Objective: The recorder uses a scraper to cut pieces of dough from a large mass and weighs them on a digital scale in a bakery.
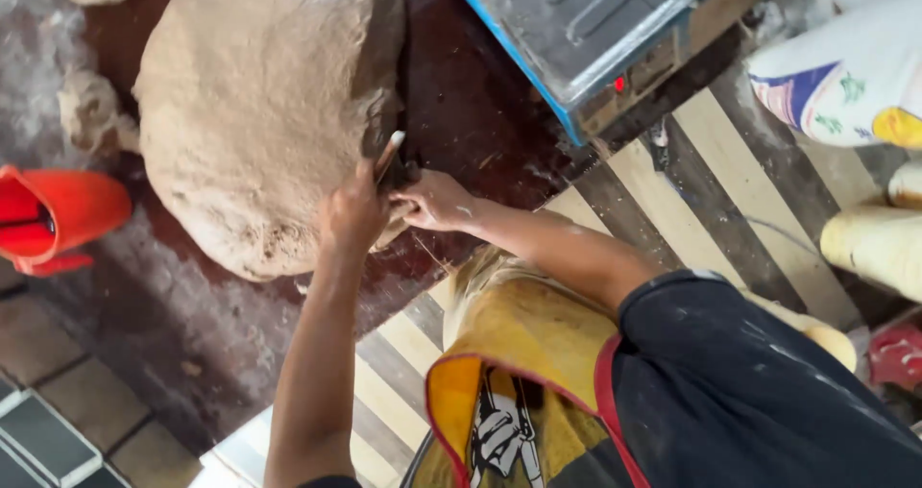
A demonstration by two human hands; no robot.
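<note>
A big brown mound of dough lies on a dark reddish worktop. My left hand comes up from the bottom edge and is closed on a small cutting tool with a pale handle, which is pressed into the right edge of the mound. My right hand reaches in from the right. Its fingers touch the edge of the mound just beside the tool and my left hand. The blade is mostly hidden in the dough.
A metal weighing scale with a blue rim stands at the top right. A red-orange container sits at the left, with small dough lumps above it. A printed white sack and cream containers stand on the striped floor.
</note>
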